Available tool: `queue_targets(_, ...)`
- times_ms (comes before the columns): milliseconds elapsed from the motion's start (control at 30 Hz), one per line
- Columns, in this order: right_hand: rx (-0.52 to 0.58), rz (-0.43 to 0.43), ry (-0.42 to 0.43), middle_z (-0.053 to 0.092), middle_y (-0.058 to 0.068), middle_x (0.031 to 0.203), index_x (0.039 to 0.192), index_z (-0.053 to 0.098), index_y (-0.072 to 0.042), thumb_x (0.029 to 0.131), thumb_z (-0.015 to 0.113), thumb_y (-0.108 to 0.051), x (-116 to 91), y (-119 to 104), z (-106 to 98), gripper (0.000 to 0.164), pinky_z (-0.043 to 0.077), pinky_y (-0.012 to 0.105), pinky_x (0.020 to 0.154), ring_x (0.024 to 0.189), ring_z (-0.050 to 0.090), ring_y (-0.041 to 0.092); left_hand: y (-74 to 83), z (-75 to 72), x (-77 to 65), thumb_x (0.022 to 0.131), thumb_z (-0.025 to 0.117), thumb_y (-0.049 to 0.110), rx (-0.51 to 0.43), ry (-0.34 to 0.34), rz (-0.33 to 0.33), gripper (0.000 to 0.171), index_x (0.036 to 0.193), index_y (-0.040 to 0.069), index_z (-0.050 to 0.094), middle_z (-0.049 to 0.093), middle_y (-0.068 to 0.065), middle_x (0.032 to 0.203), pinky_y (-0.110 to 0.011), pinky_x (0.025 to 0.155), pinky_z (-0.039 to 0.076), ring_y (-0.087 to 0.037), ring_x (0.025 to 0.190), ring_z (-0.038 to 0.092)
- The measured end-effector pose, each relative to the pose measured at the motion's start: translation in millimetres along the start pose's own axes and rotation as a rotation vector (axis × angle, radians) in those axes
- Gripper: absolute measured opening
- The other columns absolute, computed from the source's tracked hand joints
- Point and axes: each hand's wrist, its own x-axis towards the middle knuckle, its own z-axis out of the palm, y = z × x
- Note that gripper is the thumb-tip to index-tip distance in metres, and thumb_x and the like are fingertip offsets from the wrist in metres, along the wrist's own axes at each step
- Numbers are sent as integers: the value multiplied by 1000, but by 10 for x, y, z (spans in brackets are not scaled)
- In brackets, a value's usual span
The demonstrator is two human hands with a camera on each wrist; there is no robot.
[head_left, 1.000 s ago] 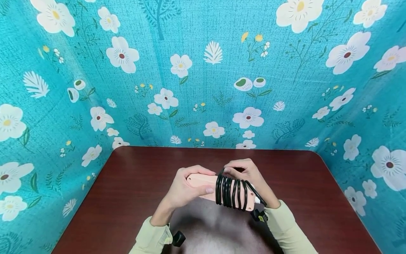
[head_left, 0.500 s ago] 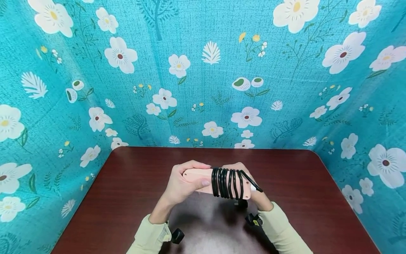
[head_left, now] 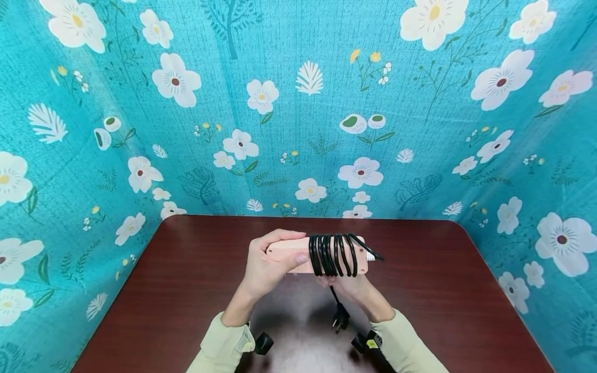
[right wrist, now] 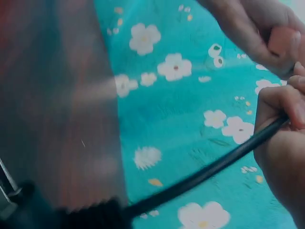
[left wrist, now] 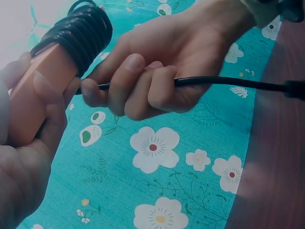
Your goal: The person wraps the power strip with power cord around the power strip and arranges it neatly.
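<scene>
A pink power strip [head_left: 288, 250] is held up above the table in the head view. Its black cord [head_left: 322, 255] is wound round one half in several turns. My left hand [head_left: 262, 267] grips the bare end, thumb on the near face. Under the wound part, my right hand [head_left: 356, 291] holds the cord's loose end; in the left wrist view its fingers [left wrist: 136, 90] curl round that cord [left wrist: 224, 81]. A black plug [head_left: 341, 317] with metal prongs dangles below. The strip's far face is hidden in the head view.
A dark red-brown table [head_left: 196, 290] with rounded far corners lies beneath the hands. Blue floral cloth [head_left: 280, 129] stands behind it and along both sides. Black wrist cameras [head_left: 264, 343] hang under both sleeves.
My right hand has come from above the strip, round behind it, to below. The plug now hangs in sight under the strip. The strip has risen slightly and turned more level.
</scene>
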Motion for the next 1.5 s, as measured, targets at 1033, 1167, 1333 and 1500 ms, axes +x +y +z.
queue_targets(1033,641,177,183,51,-7,75,107,57,-15,116,11,-29,38,316,262,48,20,22,58,62,22,10,-155,59,84,87,86,13,105,169,-166,30,116,16,79,80,-10,107,-27,63,57,-14,80,71)
queue_targets(1167,671,185,213,52,-6,77,111,54,-15,117,11,-29,39,318,282,45,23,20,58,64,25,9,-207,41,86,86,87,14,118,200,-177,30,115,17,79,80,-10,107,-28,63,58,-15,81,72)
queue_targets(1333,629,212,213,52,-7,80,116,54,-14,117,15,-25,9,307,311,41,28,19,60,64,29,8,-256,1,86,85,88,17,151,237,-188,31,115,20,80,81,-8,105,-27,59,56,-15,78,70)
queue_targets(1500,493,257,170,48,-6,79,114,57,-13,116,18,-19,-49,321,373,40,32,20,63,62,29,9,-284,-68,99,85,89,20,179,269,-187,31,115,21,80,80,-8,103,-30,54,56,-15,73,68)
